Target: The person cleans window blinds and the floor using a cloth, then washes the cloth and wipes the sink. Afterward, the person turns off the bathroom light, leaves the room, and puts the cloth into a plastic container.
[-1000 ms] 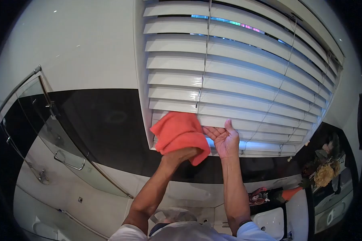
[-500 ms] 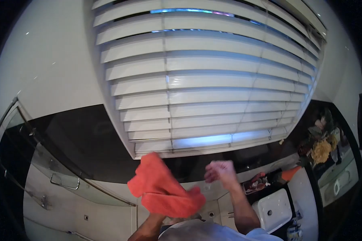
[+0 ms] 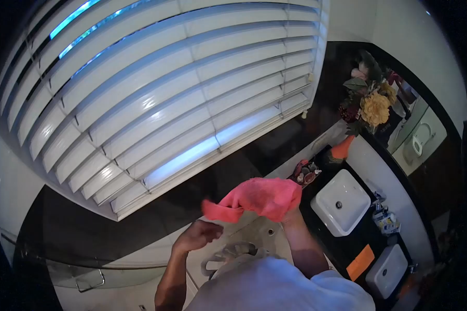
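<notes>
A pinkish-red cloth [image 3: 264, 197] is bunched over my right hand [image 3: 292, 214], with a darker damp-looking patch in its middle. The cloth hides most of my right fingers. One folded end of it hangs out to the left, just above my left hand [image 3: 197, 236]. My left hand is apart from the cloth, its fingers loosely curled in, and nothing shows in it. Behind both hands, the white slatted blind [image 3: 181, 103] covers the window above a dark, glossy tile band [image 3: 233, 166].
To the right, a dark counter carries two white basins [image 3: 324, 199], an orange cloth [image 3: 360, 262], bottles [image 3: 386, 222] and a tray of small items [image 3: 307, 173]. Flowers [image 3: 374, 109] stand by a mirror [image 3: 425, 132]. A glass panel with a handle [image 3: 91, 281] is lower left.
The cloth has passed from my left hand to my right hand. My view has turned to the right, so the blind sits further left and more of the counter shows.
</notes>
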The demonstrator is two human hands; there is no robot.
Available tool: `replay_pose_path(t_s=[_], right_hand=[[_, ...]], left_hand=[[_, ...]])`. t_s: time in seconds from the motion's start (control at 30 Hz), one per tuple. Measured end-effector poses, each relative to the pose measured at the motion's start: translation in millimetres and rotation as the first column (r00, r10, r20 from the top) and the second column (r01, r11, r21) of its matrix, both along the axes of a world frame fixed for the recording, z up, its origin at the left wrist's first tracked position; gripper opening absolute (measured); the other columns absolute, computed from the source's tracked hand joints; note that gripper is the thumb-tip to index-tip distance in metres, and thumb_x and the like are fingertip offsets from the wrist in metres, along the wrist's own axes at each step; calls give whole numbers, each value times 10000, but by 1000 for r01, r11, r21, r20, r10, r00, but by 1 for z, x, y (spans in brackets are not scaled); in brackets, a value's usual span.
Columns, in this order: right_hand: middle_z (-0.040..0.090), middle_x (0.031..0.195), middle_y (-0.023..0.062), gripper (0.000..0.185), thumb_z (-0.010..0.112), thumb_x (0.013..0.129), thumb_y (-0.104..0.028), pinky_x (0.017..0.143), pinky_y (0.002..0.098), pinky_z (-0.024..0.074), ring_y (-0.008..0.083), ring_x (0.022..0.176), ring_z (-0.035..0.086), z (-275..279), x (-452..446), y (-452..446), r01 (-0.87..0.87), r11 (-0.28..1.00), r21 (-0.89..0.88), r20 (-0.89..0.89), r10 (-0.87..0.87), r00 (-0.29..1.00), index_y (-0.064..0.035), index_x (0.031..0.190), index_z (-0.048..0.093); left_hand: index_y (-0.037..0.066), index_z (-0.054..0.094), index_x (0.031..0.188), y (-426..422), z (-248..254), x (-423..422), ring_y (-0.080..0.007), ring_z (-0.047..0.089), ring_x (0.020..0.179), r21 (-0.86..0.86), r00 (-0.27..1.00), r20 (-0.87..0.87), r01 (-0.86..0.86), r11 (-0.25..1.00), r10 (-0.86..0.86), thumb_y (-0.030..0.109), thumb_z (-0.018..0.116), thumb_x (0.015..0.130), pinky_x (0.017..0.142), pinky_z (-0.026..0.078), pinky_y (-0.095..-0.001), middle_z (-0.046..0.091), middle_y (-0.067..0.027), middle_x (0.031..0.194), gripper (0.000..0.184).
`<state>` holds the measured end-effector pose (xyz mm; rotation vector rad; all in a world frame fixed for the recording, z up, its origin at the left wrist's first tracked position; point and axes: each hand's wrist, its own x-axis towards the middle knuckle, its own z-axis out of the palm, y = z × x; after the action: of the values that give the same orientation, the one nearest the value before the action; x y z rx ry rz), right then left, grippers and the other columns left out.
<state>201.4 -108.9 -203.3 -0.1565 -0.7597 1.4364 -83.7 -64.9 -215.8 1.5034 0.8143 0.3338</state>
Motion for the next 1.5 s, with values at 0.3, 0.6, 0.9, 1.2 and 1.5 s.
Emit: replay_pose_path(t_s=[0.3, 0.6, 0.9, 1.2, 1.5], right_hand=[[603, 1005, 71, 476, 572, 863, -421, 799, 256, 463, 146, 885, 577, 20, 6, 26, 112, 989, 92, 127, -123, 984, -13, 1104, 535], [550, 1152, 82, 419, 721, 785, -178, 855, 277, 465, 140, 1020, 546, 48, 31, 62, 702, 654, 282, 360, -751, 554, -28, 1128, 532], [577, 1068, 78, 335, 704, 795, -184, 840, 326, 463, 173, 981, 559, 100, 4, 132, 480, 465, 744, 535, -845, -11, -40, 1062, 564], [604, 983, 73, 254, 687, 804, -191, 825, 375, 461, 207, 942, 573, 109, 36, 172, 462, 502, 732, 636, -746, -197, -53, 997, 596], [631, 898, 69, 182, 671, 814, -197, 809, 424, 459, 241, 903, 586, 131, 12, 177, 312, 501, 807, 545, -835, -67, -65, 931, 628]], left_hand=[[-40, 535, 1177, 46, 117, 79, -285, 640, 990, -163, 521, 689, -565, 809, 504, 160, 633, 854, 787, 526, -371, 620, -205, 1129, 392], [-23, 563, 986, 109, 133, 110, -358, 577, 1089, -585, 92, 782, -236, 776, 617, 68, 554, 823, 968, 435, -487, 628, -219, 1056, 188], [-14, 565, 889, 124, 140, 122, -355, 628, 1007, -598, 198, 723, -300, 743, 662, 64, 525, 888, 894, 500, -462, 646, -219, 1001, 88], [-38, 569, 835, 123, 149, 130, -353, 675, 860, -531, 204, 715, -464, 709, 669, 50, 505, 906, 827, 538, -444, 659, -207, 854, 130], [-55, 583, 815, 132, 138, 126, -372, 672, 911, -503, 185, 757, -447, 740, 627, 17, 514, 890, 802, 546, -430, 660, -178, 828, 125]])
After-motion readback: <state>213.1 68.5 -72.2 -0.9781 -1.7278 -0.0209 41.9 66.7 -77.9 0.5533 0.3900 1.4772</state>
